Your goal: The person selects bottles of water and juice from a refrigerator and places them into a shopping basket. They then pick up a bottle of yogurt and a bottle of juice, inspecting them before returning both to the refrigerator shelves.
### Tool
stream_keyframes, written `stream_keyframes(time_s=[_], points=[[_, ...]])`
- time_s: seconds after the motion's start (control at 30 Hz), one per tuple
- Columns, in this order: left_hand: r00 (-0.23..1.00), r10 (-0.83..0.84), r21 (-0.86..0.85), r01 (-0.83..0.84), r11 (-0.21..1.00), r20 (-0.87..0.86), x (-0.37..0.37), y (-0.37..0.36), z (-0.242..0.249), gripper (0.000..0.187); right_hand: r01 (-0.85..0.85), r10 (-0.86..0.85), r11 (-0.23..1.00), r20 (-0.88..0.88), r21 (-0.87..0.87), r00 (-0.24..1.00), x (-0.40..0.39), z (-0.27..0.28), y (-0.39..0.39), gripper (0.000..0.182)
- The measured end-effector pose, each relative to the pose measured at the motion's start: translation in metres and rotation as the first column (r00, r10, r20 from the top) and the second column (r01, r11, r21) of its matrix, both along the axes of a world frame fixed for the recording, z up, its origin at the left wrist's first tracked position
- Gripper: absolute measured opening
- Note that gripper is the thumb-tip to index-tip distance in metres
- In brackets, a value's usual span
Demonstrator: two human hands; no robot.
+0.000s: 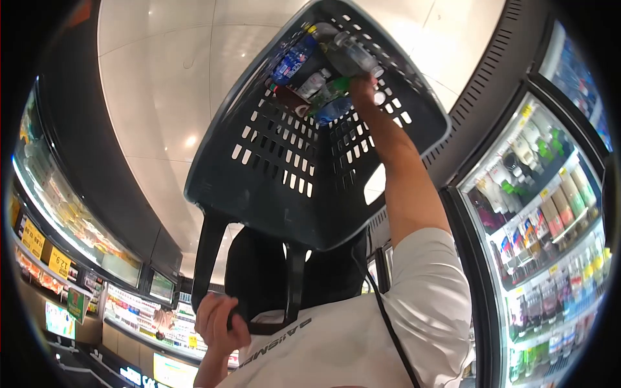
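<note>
My left hand (pixel 220 323) is closed around the black handle (pixel 262 328) of a shopping cart, close to my body. My right arm stretches down into the dark grey plastic basket (pixel 259 200) of the cart. At its far end my right hand (pixel 363 89) looks curled among bottles; its fingertips and whatever they grip are hard to make out. A clear bottle (pixel 358 54) lies just beyond that hand, and something green (pixel 339 85) touches its left side. Also in the basket are a blue-labelled bottle (pixel 292 63), a dark bottle with a red cap (pixel 289 99) and a blue bottle (pixel 334 111).
Tall glass-door coolers (pixel 540 200) with several shelves of drinks stand on the right. A lit refrigerated case (pixel 71 207) with yellow price tags (pixel 59 262) runs along the left. Pale shiny floor tiles (pixel 155 77) surround the cart. Another person (pixel 163 320) appears small at lower left.
</note>
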State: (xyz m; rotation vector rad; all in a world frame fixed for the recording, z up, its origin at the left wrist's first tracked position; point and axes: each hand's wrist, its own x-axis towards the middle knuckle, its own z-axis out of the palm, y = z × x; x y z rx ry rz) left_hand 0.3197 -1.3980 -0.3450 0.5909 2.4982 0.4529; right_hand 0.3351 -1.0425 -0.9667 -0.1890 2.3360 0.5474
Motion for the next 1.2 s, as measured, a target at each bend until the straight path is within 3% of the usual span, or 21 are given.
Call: stream_keyframes(time_s=[0.07, 0.13, 0.17, 0.23, 0.27, 0.33, 0.53, 0.63, 0.73, 0.8, 1.0, 1.07, 1.17, 1.2], points=[[0.997, -0.031, 0.024, 0.033, 0.999, -0.065, -0.002, 0.004, -0.002, 0.024, 0.518, -0.511, 0.855, 0.113, -0.04, 0.852, -0.034, 0.084, -0.003, 0.023], [0.999, 0.019, 0.053, -0.016, 0.998, -0.048, -0.004, 0.01, 0.0, 0.026, 0.841, -0.836, 0.44, 0.198, -0.315, 0.511, -0.032, 0.151, 0.015, 0.033], [0.999, 0.04, 0.067, -0.038, 0.997, -0.031, -0.005, 0.012, 0.003, 0.027, 0.938, -0.875, 0.262, 0.354, -0.226, 0.33, -0.051, 0.211, 0.021, 0.051], [0.992, 0.014, 0.124, 0.001, 0.992, -0.127, -0.002, 0.009, 0.003, 0.029, 0.976, -0.771, -0.083, 0.633, -0.199, 0.064, -0.031, 0.211, 0.032, 0.05], [0.986, 0.01, 0.15, 0.015, 0.989, -0.167, 0.0, 0.007, 0.003, 0.029, 0.864, -0.653, -0.466, 0.733, -0.191, -0.19, -0.018, 0.258, 0.03, 0.049], [0.98, 0.012, 0.189, 0.026, 0.982, -0.199, 0.007, 0.0, 0.003, 0.029, 0.547, -0.372, -0.817, 0.891, -0.181, -0.261, -0.004, 0.34, 0.011, 0.046], [0.968, -0.101, 0.272, 0.163, 0.948, -0.231, 0.016, -0.016, 0.009, 0.023, 0.052, -0.062, -0.997, 0.998, -0.061, -0.01, 0.053, 0.56, -0.042, 0.053], [0.952, -0.197, 0.284, 0.261, 0.922, -0.236, 0.019, -0.023, 0.004, 0.02, -0.161, -0.103, -0.983, 0.993, -0.091, 0.066, 0.093, 0.642, -0.074, 0.051], [0.95, -0.258, 0.258, 0.298, 0.919, -0.175, 0.023, -0.034, 0.009, 0.02, -0.273, -0.179, -0.946, 0.984, -0.174, -0.004, 0.142, 0.693, -0.102, 0.048], [0.943, -0.294, 0.23, 0.324, 0.918, -0.155, 0.026, -0.039, 0.009, 0.021, -0.302, -0.349, -0.892, 0.937, -0.336, -0.011, 0.173, 0.719, -0.123, 0.046], [0.924, -0.363, 0.141, 0.377, 0.915, -0.119, 0.032, -0.045, 0.002, 0.023, -0.281, -0.499, -0.786, 0.834, -0.55, -0.237, 0.246, 0.786, -0.183, 0.05], [0.907, -0.391, 0.214, 0.417, 0.883, -0.155, 0.028, -0.05, -0.012, 0.027, -0.233, -0.556, -0.759, 0.792, -0.608, -0.252, 0.266, 0.814, -0.204, 0.051], [0.898, -0.437, 0.445, 0.37, 0.816, 0.055, 0.031, -0.042, 0.017, 0.051, -0.156, -0.605, -0.748, 0.759, -0.645, -0.24, 0.302, 0.817, -0.233, 0.052], [0.855, -0.517, 0.527, 0.455, 0.718, -0.034, 0.048, -0.033, 0.04, 0.06, -0.061, -0.663, -0.715, 0.703, -0.696, -0.256, 0.316, 0.83, -0.238, 0.052]])
